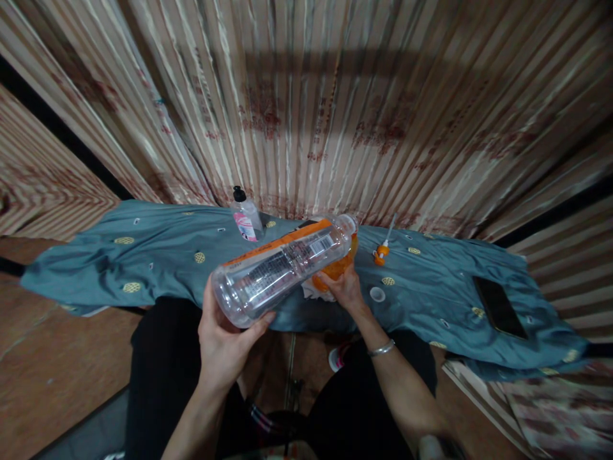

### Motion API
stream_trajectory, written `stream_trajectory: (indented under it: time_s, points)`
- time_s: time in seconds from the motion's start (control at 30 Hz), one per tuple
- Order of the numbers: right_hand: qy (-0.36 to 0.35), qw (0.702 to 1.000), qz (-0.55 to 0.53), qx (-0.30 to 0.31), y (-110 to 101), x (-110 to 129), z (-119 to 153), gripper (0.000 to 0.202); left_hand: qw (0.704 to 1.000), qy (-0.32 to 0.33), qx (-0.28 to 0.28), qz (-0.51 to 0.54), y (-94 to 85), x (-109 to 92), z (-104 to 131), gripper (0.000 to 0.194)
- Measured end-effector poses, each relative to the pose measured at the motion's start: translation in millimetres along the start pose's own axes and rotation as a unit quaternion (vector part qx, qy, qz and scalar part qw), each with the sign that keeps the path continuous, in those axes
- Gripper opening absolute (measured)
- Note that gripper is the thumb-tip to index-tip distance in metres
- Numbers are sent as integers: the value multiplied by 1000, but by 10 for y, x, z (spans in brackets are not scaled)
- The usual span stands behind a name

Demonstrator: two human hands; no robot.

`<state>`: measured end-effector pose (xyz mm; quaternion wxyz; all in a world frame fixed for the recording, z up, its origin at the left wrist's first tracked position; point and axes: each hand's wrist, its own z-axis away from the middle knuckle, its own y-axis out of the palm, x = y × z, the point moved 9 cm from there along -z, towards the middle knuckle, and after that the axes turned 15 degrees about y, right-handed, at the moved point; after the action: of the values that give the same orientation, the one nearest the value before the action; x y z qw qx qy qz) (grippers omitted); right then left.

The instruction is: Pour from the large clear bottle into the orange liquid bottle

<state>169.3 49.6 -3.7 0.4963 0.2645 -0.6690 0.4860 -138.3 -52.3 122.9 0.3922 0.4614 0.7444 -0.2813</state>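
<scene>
A large clear bottle (pixel 282 268) with an orange-edged label lies tilted across the middle, its mouth to the upper right. My left hand (pixel 223 345) is wrapped round its base end. Under the mouth end, my right hand (pixel 342 287) grips an orange container (pixel 338 265), partly hidden behind the bottle. White crumpled material (pixel 316 292) shows beneath the orange container. An orange pump head (pixel 381 253) with a pale tube lies to the right, and a small white cap (pixel 377 294) rests nearer me.
A narrow surface covered by a blue-green cloth (pixel 167 239) runs across the view. On it stand a clear bottle with a black top (pixel 246 217) at the back left and a dark phone (pixel 499 306) lying at the right. A striped curtain (pixel 306 115) hangs behind.
</scene>
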Motion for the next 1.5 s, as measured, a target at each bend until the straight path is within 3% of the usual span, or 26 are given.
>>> stream_trajectory:
  time_s: [1.5]
  points:
    - [6, 1000, -12, 8, 1, 6, 15, 84, 1000, 2, -3, -11, -16, -16, 3, 100]
